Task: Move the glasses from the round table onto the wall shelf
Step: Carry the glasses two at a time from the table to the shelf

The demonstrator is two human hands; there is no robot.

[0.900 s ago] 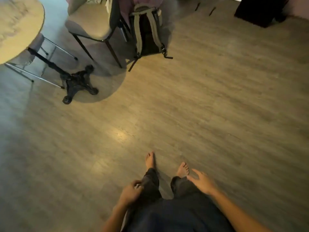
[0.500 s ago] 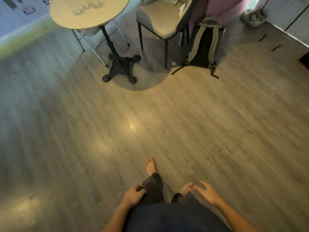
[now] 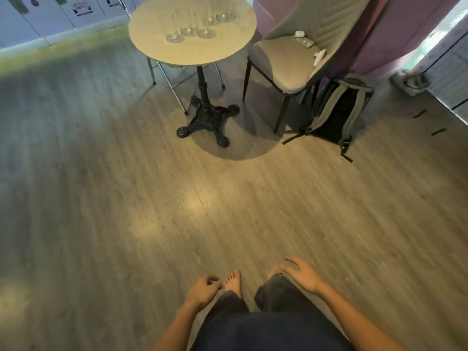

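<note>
Several clear tall glasses (image 3: 188,27) stand on the round beige table (image 3: 202,53) at the top middle, which rests on a black cast-iron pedestal (image 3: 206,115). My left hand (image 3: 202,291) hangs low near my legs, fingers loosely curled, holding nothing. To its right, my right hand (image 3: 300,273) is spread with its fingers apart and empty. Both hands are far from the table, across a stretch of wooden floor. No wall shelf is in view.
A beige padded chair (image 3: 283,64) with small items on its seat stands right of the table. A grey-and-black backpack (image 3: 339,112) leans beside it. A metal-legged chair (image 3: 174,79) sits behind the table. White cabinets (image 3: 50,13) line the far wall.
The view has swung and tilted up, so the table now sits higher and nearer centre with its glasses plainly visible. My feet have stepped forward; both hands stay empty.
</note>
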